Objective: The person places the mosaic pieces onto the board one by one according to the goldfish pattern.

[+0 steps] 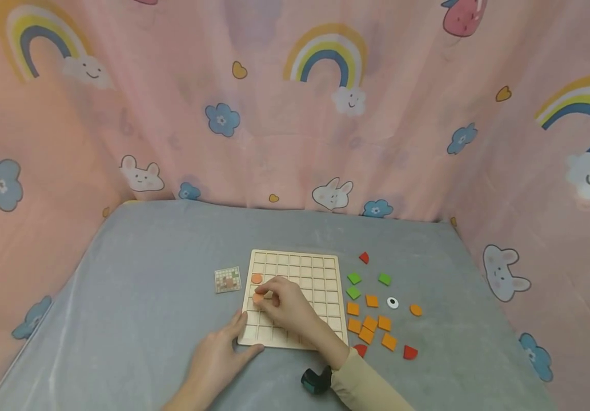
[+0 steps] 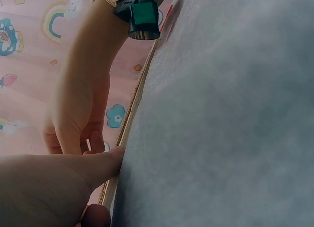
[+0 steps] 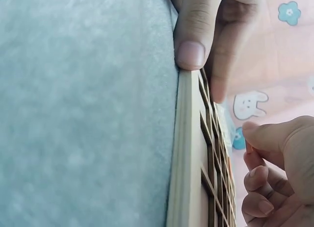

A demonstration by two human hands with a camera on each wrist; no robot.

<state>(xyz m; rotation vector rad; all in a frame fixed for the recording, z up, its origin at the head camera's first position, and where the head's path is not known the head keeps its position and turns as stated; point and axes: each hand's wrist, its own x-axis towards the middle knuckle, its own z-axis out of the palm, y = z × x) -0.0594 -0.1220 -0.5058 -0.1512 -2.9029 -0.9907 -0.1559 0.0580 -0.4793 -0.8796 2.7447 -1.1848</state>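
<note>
A wooden grid board (image 1: 320, 279) lies on the cloth with raised lines marking its squares. My left hand (image 1: 219, 349) holds its near-left corner, the thumb against the near edge and the fingers along the left edge. Over the board's left part, my right hand (image 1: 291, 308) pinches an orange round piece (image 1: 257, 298) between thumb and fingertips. In the right wrist view a thin orange rim of the piece (image 3: 248, 148) shows between those fingertips, above the grid. Another orange round piece (image 1: 256, 278) sits in a left-column square, just beyond the pinched one.
Left of the board lies a small pattern card (image 1: 228, 280). To the right are scattered orange squares (image 1: 372, 301), green squares (image 1: 384, 279), red quarter-round pieces (image 1: 410, 352), a white-and-black disc (image 1: 392, 303) and an orange disc (image 1: 416, 310). A printed pink curtain (image 1: 284, 142) surrounds the table.
</note>
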